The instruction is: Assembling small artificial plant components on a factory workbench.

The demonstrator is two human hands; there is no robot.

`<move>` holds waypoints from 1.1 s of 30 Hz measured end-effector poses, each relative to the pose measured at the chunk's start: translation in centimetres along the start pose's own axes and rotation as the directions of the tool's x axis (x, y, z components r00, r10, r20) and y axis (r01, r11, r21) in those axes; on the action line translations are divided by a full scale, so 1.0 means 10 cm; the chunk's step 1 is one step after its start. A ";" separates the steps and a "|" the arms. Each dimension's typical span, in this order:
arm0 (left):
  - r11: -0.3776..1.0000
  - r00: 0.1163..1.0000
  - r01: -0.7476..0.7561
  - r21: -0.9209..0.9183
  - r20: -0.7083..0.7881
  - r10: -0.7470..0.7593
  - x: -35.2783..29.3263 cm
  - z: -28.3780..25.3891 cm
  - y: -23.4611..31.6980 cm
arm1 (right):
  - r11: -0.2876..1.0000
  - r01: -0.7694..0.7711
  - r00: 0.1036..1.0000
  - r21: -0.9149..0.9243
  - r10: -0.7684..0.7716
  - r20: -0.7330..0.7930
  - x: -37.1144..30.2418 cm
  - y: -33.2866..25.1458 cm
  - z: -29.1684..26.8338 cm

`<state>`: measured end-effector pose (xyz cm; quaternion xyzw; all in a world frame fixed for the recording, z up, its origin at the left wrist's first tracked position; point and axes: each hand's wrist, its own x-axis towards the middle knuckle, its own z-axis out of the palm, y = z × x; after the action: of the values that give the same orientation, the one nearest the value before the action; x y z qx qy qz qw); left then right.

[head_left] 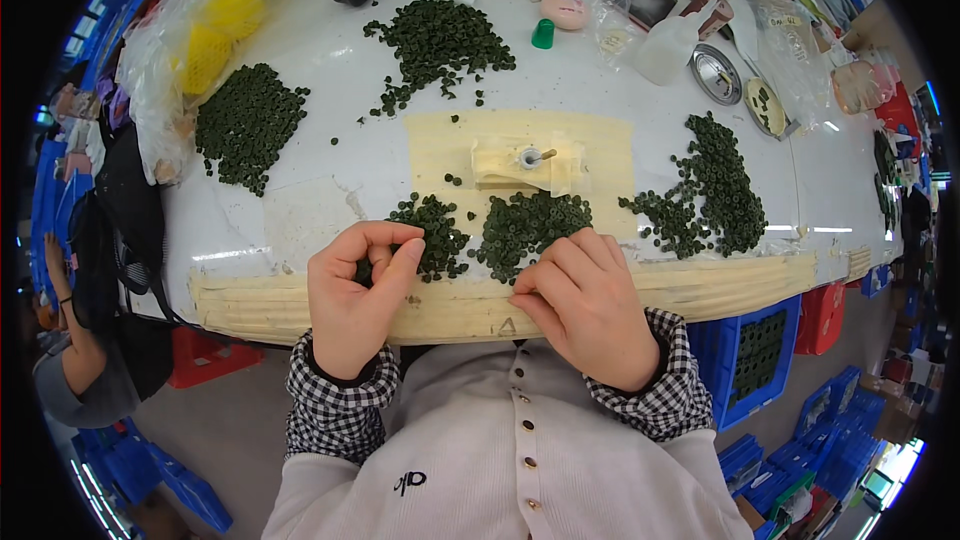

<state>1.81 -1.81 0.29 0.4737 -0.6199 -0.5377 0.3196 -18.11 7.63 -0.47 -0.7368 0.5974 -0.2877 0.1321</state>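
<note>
Curling over dark green rings (425,230), left hand (352,290); grip hidden

Left hand (355,295) raised at wrist, fingers curled, thumb and forefinger pinched tip to tip. Right hand (590,305) lies palm down, fingers bent and pointing left, fingertips close together. Both forearms enter from below, checked cuffs at wrists.

Just one view: head cam looked steeply down from close above the table (300,190), facing its far edge, fisheye bending everything toward the rim.
</note>
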 end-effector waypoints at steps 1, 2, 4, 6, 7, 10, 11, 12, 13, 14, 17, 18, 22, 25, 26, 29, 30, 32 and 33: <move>0.998 1.000 0.029 -0.064 -0.004 -0.029 0.00 -0.01 0.00 | 0.999 0.005 1.000 -0.044 -0.005 0.000 0.01 -0.02 0.01; 0.990 0.998 0.058 -0.128 -0.006 -0.059 0.00 -0.03 -0.01 | 0.996 0.009 1.000 -0.087 -0.009 0.001 0.01 -0.03 0.02; 0.847 0.987 0.155 -0.508 0.122 -0.107 0.01 -0.10 -0.07 | 0.991 0.013 1.000 -0.132 -0.013 -0.001 0.01 -0.04 0.05; 0.304 0.934 0.342 -0.889 0.356 -0.009 0.03 -0.18 -0.14 | 0.991 0.014 0.999 -0.131 -0.018 -0.035 0.02 -0.03 0.07; 0.093 0.919 0.393 -0.915 0.394 -0.007 0.03 -0.16 -0.14 | 0.994 0.014 0.997 -0.108 -0.022 -0.067 0.03 -0.02 0.08; 0.026 0.897 0.371 -0.928 0.351 -0.268 -0.07 -0.01 0.09 | 0.997 -0.001 0.981 0.075 0.015 -0.194 0.01 -0.01 0.08; 0.009 0.894 0.408 -0.913 0.397 -0.208 -0.09 0.00 0.05 | 0.988 -0.004 0.971 0.156 0.041 -0.237 0.00 0.00 0.07; 0.002 0.880 0.442 -0.897 0.433 -0.196 -0.11 0.01 0.05 | 0.984 -0.014 0.965 0.179 0.061 -0.255 0.00 -0.01 0.05; -0.004 0.864 0.476 -0.880 0.468 -0.183 -0.12 0.03 0.05 | 0.979 -0.025 0.959 0.202 0.081 -0.273 0.00 -0.01 0.03; -0.010 0.847 0.509 -0.861 0.503 -0.169 -0.13 0.06 0.06 | 0.974 -0.035 0.951 0.226 0.102 -0.290 0.00 -0.02 0.01; 0.093 0.811 0.565 -0.820 0.531 -0.247 -0.14 0.13 0.08 | 0.980 -0.043 0.943 0.195 0.104 -0.317 0.02 -0.01 -0.04; 0.125 0.795 0.587 -0.800 0.541 -0.273 -0.14 0.16 0.09 | 0.979 -0.045 0.939 0.201 0.110 -0.327 0.02 0.00 -0.04; 0.259 0.765 0.644 -0.720 0.595 -0.247 -0.12 0.22 0.05 | 0.969 -0.062 0.929 0.241 0.144 -0.340 0.00 0.01 -0.06; 0.383 0.759 0.648 -0.659 0.600 -0.252 -0.14 0.26 0.01 | 0.951 -0.089 0.929 0.295 0.186 -0.321 -0.02 0.00 -0.10; 0.413 0.754 0.648 -0.639 0.613 -0.234 -0.14 0.26 -0.02 | 0.944 -0.099 0.928 0.316 0.201 -0.312 -0.03 -0.01 -0.10; 0.513 0.771 0.614 -0.600 0.595 -0.226 -0.13 0.29 0.00 | 0.875 -0.106 0.910 0.472 0.277 -0.309 -0.07 0.00 -0.07; 0.511 0.768 0.612 -0.604 0.607 -0.202 -0.13 0.29 -0.01 | 0.863 -0.111 0.909 0.493 0.288 -0.300 -0.06 -0.01 -0.07; 0.507 0.762 0.608 -0.611 0.629 -0.154 -0.14 0.27 -0.06 | 0.837 -0.120 0.909 0.534 0.309 -0.281 -0.04 -0.04 -0.09; 0.520 0.776 0.596 -0.611 0.604 -0.180 -0.15 0.28 -0.06 | 0.786 -0.145 0.902 0.601 0.354 -0.245 -0.05 -0.04 -0.08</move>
<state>-0.10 0.65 -0.72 0.2730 -0.2547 -0.9063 0.1981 -18.30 8.29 0.29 -0.5139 0.5910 -0.5568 0.2767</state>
